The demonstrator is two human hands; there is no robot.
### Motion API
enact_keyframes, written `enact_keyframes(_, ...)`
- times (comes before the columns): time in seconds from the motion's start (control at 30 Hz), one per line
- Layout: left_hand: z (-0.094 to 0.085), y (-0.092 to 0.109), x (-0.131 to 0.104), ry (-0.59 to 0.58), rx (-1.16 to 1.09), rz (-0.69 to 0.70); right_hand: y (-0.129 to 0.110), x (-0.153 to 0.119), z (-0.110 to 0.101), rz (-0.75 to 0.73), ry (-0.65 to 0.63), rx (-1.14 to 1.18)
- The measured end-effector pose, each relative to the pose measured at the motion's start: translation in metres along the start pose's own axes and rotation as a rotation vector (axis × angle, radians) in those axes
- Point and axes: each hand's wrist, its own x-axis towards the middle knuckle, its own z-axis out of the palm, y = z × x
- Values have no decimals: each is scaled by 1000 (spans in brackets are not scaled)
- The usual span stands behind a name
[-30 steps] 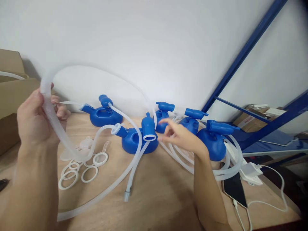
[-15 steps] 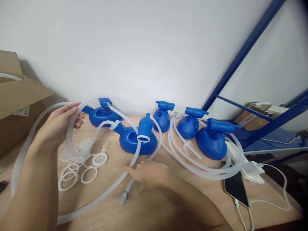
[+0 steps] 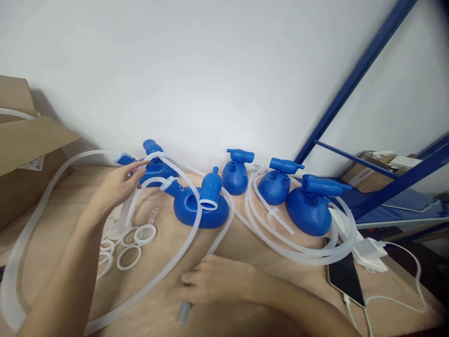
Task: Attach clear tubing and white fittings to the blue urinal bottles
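My left hand is closed around a pale translucent tube at the left. Its thumb and fingers point toward a blue jug-shaped bottle near the wall. Low in the middle, my right hand has curled fingers around another tube. That tube's grey-looking end sticks out below the fingers. Between the hands lies a second blue bottle with a white-capped spout. A blue funnel-like fitting with a white rim rests against it. A long tube loop sweeps in front of it.
White rings and a strap cap lie beside my left forearm. Several blue bottles with coiled tubing stand right. A phone, power strip, cardboard box and blue metal frame surround the work area.
My left hand has moved right and slightly down with the tube, shrinking its loop. My right hand has moved down toward the tube's end, and its fingers have curled in.
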Motion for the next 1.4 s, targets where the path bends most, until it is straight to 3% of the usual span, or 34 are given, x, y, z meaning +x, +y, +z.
enact_keyframes(0.1, 21, 12, -4, 79, 331, 156, 8, -21, -44, 98, -8, 107)
enact_keyframes(0.2, 39, 34, -14, 141, 443, 431, 17, -58, -88, 190, 81, 386)
enact_keyframes(0.27, 48, 51, -25, 118, 482, 594, 27, -85, -107, 330, 228, 712)
enact_keyframes(0.33, 58, 66, -37, 49, 508, 696, 41, -105, -114, 431, 483, 993)
enact_keyframes(0.4, 69, 78, -49, -33, 536, 746, 58, -115, -114, 513, 769, 1075)
enact_keyframes(0.47, 82, 84, -59, -88, 574, 761, 74, -115, -111, 565, 948, 1038)
enact_keyframes(0.53, 94, 86, -66, -117, 618, 765, 88, -109, -107, 541, 992, 1042)
enact_keyframes(0.63, 106, 81, -69, -159, 655, 755, 109, -94, -98, 467, 949, 1166)
enact_keyframes(0.7, 110, 78, -68, -171, 656, 756, 124, -83, -90, 506, 964, 1235)
enact_keyframes(0.87, 111, 72, -64, -173, 644, 812, 168, -46, -67, 582, 1215, 1388)
enact_keyframes(1.03, 114, 63, -60, -166, 573, 764, 203, -11, -44, 645, 1452, 1599)
enact_keyframes(1.1, 116, 61, -59, -170, 543, 744, 212, -2, -39, 676, 1461, 1770)
enact_keyframes(1.27, 116, 58, -56, -278, 466, 642, 223, 10, -34, 634, 1275, 2168)
enact_keyframes(1.4, 119, 53, -53, -294, 448, 651, 227, 19, -33, 600, 1353, 2302)
